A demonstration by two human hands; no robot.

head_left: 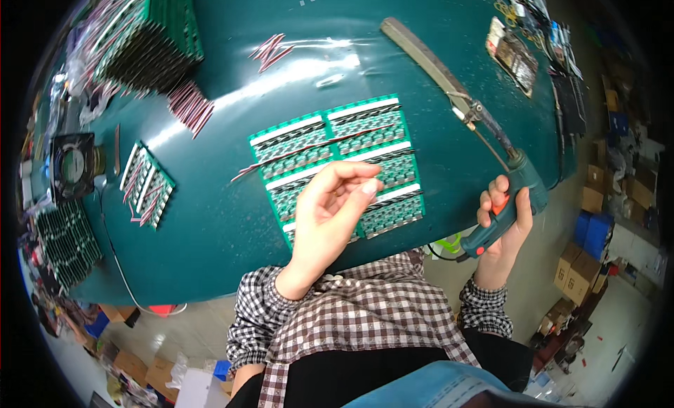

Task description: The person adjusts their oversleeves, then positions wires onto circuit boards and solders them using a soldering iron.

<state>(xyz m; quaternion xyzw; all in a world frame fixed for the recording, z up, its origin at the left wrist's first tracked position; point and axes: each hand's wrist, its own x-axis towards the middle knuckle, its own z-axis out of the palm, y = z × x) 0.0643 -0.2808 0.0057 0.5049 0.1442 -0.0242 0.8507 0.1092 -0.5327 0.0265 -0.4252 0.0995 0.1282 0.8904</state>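
Note:
My left hand (326, 208) hovers over a panel of green circuit boards (284, 190), its thumb and forefinger drawn close together. Whatever may be between those fingertips is too small to make out. White strips and black and red wires run across the boards, and part of the panel is hidden under that hand. Off the panel's right side, my right hand (507, 215) is wrapped round the pistol grip of a green power tool (526, 180) with an orange trigger. From its front a rod leads to a long, flat, greyish bar (421, 54) pointing to the far left.
Stacked boards with wires (151, 50) stand at the far left. A smaller wired board (147, 187), a black fan (72, 166) and more boards (68, 243) lie on the left. Loose red-white wires (270, 51) lie at the back; a crumpled packet (512, 57) sits far right.

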